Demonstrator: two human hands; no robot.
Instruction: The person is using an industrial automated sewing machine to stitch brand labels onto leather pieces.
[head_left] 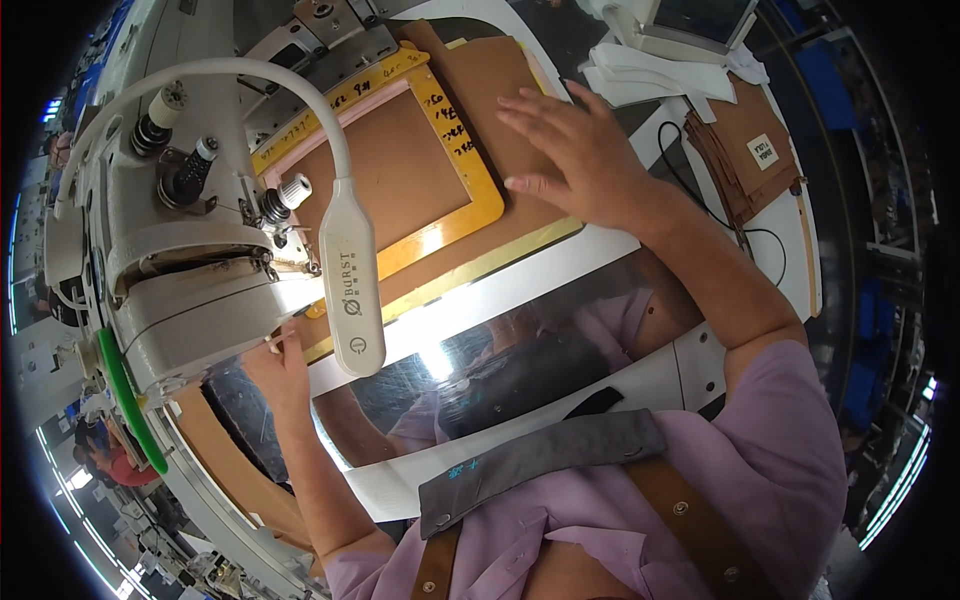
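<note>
Clearly, the yellow frame [428, 244] (black-marked) lies between both hands [572, 155] [277, 372].

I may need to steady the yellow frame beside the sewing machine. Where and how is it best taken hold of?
Probably by the right side bar of the yellow frame, coming from the right with the right hand, thumb and fingers across both edges. The frame lies flat, its open window exposes that bar's inner edge, and its left part is crowded by the sewing machine.
</note>
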